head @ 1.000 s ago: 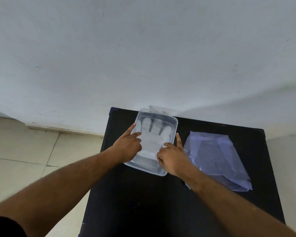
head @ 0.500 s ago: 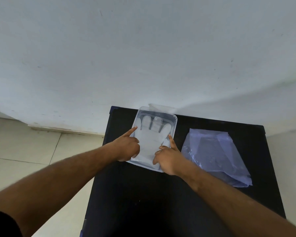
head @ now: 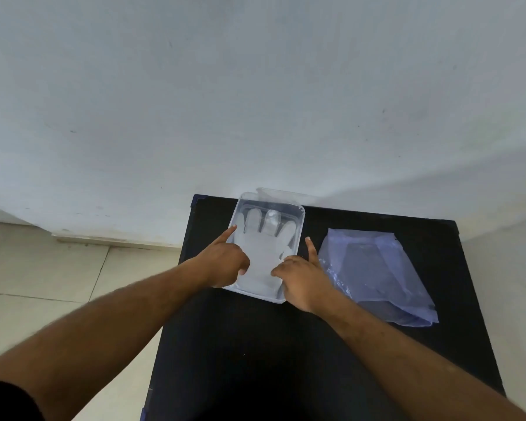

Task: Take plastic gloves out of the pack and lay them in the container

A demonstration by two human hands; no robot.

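A clear plastic container point(head: 300, 218) sits at the far middle of a black table point(head: 286, 354). A translucent white plastic glove point(head: 263, 247) lies flat inside it, fingers pointing away from me. My left hand point(head: 225, 261) rests on the container's left side, index finger stretched along the rim, other fingers curled onto the glove's cuff area. At the near right corner my right hand point(head: 301, 276) touches the glove with its fingertips, thumb pointing up outside the rim. The bluish plastic glove pack point(head: 377, 271) lies flat to the right.
A second clear lid or tray point(head: 281, 194) leans behind the container against the white wall point(head: 255, 86). Beige floor tiles point(head: 43, 268) lie to the left of the table. The table's left edge runs close to my left forearm.
Both hands stay on the glove in the container. My right thumb has shifted outward from over the tray to outside its right rim; my left index finger slid slightly.
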